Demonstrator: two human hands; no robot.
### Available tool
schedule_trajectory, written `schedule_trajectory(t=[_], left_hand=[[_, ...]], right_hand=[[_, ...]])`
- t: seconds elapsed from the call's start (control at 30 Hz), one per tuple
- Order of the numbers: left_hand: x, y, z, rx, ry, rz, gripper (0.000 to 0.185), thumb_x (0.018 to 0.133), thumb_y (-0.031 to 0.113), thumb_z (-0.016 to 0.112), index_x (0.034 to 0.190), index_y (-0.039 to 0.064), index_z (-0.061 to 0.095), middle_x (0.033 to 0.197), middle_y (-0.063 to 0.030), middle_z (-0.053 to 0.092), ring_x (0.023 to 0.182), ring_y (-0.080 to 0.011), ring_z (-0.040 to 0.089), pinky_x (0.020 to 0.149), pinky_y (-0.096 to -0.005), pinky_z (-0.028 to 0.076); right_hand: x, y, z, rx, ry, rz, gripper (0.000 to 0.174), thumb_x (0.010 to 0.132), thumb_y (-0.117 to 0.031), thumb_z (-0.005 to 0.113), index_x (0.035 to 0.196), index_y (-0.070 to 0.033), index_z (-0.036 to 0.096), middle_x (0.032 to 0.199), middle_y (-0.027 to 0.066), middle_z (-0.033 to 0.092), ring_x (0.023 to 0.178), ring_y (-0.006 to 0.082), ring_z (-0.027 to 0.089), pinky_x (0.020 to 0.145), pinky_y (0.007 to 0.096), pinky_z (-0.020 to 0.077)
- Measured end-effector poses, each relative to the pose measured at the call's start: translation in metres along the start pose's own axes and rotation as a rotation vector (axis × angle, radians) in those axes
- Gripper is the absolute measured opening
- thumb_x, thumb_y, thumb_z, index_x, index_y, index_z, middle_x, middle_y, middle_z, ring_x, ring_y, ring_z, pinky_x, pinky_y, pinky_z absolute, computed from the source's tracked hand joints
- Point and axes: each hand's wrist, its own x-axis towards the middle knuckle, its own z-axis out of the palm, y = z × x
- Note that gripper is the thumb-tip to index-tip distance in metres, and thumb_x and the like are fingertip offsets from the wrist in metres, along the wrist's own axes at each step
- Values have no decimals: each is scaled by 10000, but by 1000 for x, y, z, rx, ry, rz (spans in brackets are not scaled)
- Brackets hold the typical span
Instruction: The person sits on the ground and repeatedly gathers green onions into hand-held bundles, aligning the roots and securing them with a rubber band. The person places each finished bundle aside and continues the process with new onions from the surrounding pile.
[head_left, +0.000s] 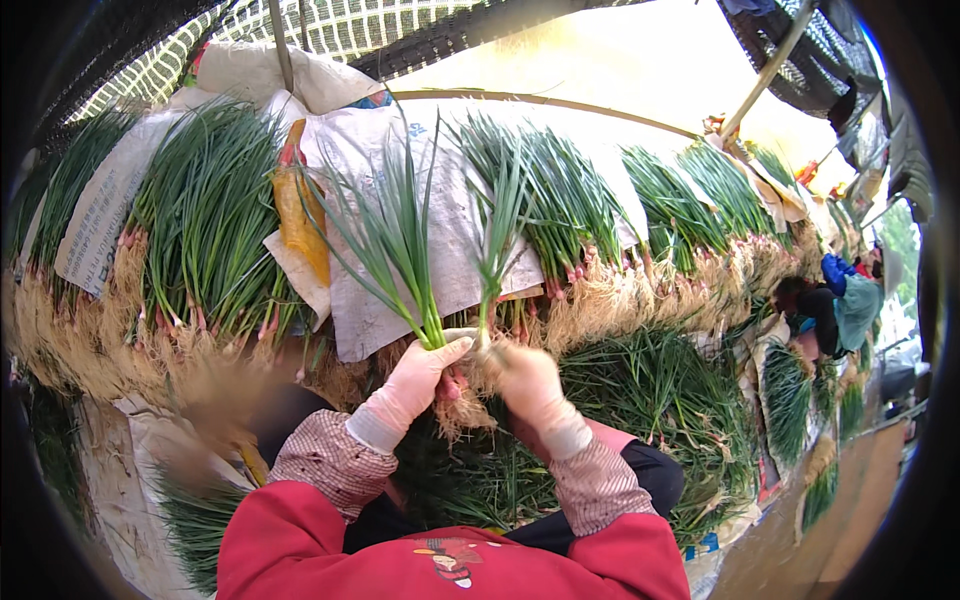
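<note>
My left hand (412, 382), in a thin pale glove, grips a small bunch of green onions (409, 262) by the lower stems. Reddish bulbs and tan roots hang below that fist, and the leaves fan upward. Close beside it, my right hand (534, 386), also gloved and blurred, is closed around the base of a thinner bundle of green onion (496, 240). The right fingers hide part of its roots. Both bunches stand upright in front of a whitish woven sack (367, 315).
Rows of green onions lie to the left (217, 210) and right (547, 180), roots toward me. Loose onion greens (660, 397) cover the ground by my knees. A yellow plastic piece (304, 225) lies on the sack. Another person (847, 300) is at the far right.
</note>
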Motion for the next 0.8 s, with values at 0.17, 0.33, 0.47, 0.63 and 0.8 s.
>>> schedule_trajectory(t=[0.17,0.33,0.47,0.63,0.8], left_hand=[[-2,-8,-9,-6,-15,-33,229,949,197,589,1056,4,652,706,-60,641,411,-110,529,368,-206,416],[-31,21,1,190,-22,74,177,941,184,595,925,17,653,669,-63,652,465,-111,568,376,-199,399],[-29,-6,2,168,98,151,178,934,174,607,907,12,676,675,-62,661,482,-115,580,409,-208,411],[-33,-3,-3,-71,59,96,179,942,165,589,934,-5,644,722,-80,650,589,-149,618,521,-235,478],[-35,0,-15,-382,-142,103,202,941,108,560,1061,-49,602,815,-80,635,715,-170,620,666,-284,515]], right_hand=[[-16,-14,-12,4,-262,-212,255,910,-342,600,912,-92,653,758,145,645,699,347,638,642,418,512],[9,-17,-21,847,-27,173,449,917,-235,661,1246,50,548,1069,122,668,988,159,620,867,291,490],[24,-47,8,1265,-149,496,239,936,-130,601,1093,49,587,907,95,664,661,108,587,508,256,477],[19,-33,25,1726,355,511,161,946,-102,581,1066,-3,620,844,56,659,628,90,560,529,208,459],[-15,19,-32,630,-954,361,304,939,-308,611,1030,-21,657,718,61,668,568,122,614,520,239,500]])
